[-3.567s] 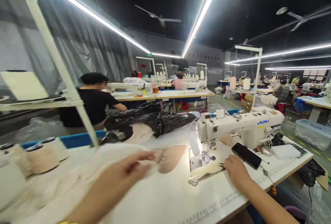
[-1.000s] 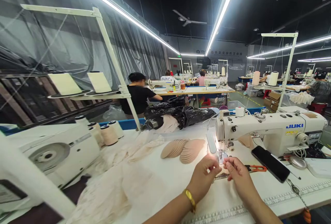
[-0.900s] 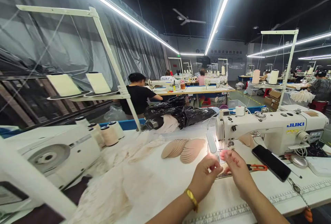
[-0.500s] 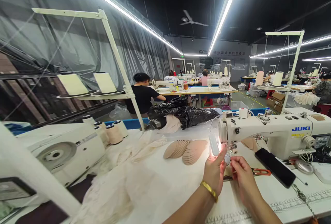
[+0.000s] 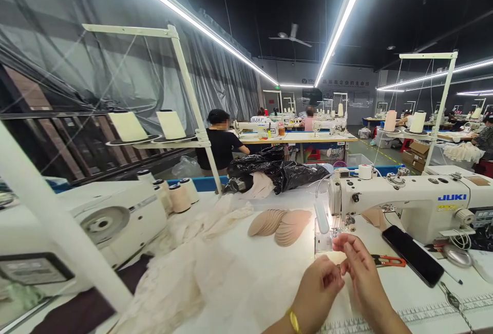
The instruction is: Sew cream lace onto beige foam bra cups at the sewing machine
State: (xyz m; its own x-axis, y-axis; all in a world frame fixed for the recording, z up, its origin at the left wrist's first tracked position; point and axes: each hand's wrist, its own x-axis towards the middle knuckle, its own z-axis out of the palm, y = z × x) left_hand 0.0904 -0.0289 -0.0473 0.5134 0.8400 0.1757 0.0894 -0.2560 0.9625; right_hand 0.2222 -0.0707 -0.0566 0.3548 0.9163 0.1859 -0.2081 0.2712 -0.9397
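Observation:
My left hand (image 5: 319, 283), with a yellow bangle at the wrist, is closed, its fingers curled in a pinch. Against its fingertips is my right hand (image 5: 360, 267), also closed, thumb and fingers drawn together. Whatever sits between them is too small and hidden to make out. Both are just in front of the needle area of a white JUKI sewing machine (image 5: 410, 198), whose small lamp (image 5: 321, 218) shines beside the needle. Orange-handled thread snips (image 5: 391, 261) lie partly behind my right hand. Beige oval pads (image 5: 293, 228) are fanned out beyond my left hand.
A black phone (image 5: 413, 256) lies right of my hands, near a printed ruler strip (image 5: 435, 309). Pale lace fabric (image 5: 181, 282) covers the left of the table. A black plastic bag (image 5: 285, 172) lies behind. Thread cones (image 5: 179, 199) stand by another machine (image 5: 115, 221).
Both hands have come down and back from the lamp and needle area, the left more so. A round silvery thing seen between them earlier is now hidden. The view has shifted slightly left.

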